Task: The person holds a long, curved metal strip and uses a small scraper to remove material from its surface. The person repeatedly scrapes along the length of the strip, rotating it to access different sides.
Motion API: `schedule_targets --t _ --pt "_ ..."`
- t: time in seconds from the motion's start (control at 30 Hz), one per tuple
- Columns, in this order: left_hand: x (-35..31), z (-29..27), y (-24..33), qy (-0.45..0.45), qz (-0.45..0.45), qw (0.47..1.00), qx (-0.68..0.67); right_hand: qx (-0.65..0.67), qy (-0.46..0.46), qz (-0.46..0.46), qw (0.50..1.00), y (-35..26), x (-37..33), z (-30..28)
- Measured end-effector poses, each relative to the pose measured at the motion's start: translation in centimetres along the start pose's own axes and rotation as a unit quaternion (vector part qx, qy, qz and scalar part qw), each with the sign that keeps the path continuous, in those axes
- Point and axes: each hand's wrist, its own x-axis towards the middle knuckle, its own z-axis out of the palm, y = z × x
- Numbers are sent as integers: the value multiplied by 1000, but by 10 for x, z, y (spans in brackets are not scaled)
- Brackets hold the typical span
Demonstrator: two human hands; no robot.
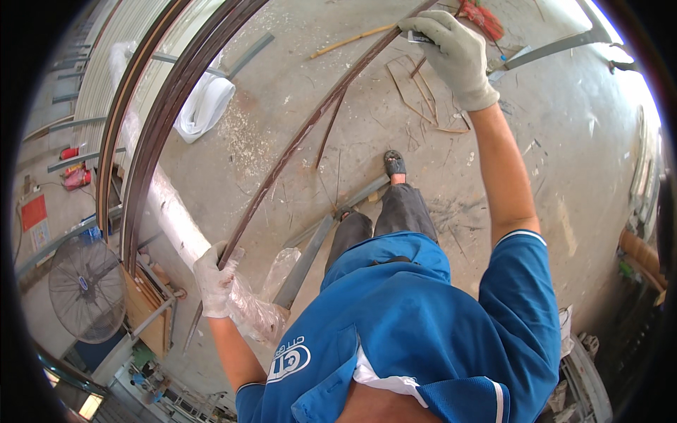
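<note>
A long, narrow dark brown strip (300, 141) runs slantwise in front of me, its kind not clear. My left hand (214, 278), in a pale work glove, is closed round it at the lower left. Farther up and to the right, my right hand (455, 60), gloved too, has its fingers bent at the strip's far part. A small dark and silvery thing (421, 37) shows under those fingers, too small to name. Several more long brown profiles (166, 99) rest on a metal rack at the left.
A plastic-wrapped bundle (176, 211) stretches along the left, beside a white roll (204, 106) and a fan (86, 285). Grey metal bars (307, 264) stand by my feet. Thin offcuts (423, 95) and a yellow stick (352, 40) lie on the scuffed floor (522, 233).
</note>
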Motion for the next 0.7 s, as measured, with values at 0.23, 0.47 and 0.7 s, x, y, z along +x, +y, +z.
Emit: schedule_targets --t 0.23,0.47,0.7 --pt "1 0 -2 6 3 1000 -4 -83 -209 -9 974 10 20 -5" --pt "1 3 -8 14 4 1000 21 153 -58 225 961 1 -9 -4" --pt "-7 15 -16 88 59 985 138 359 35 456 814 -19 -39 5"
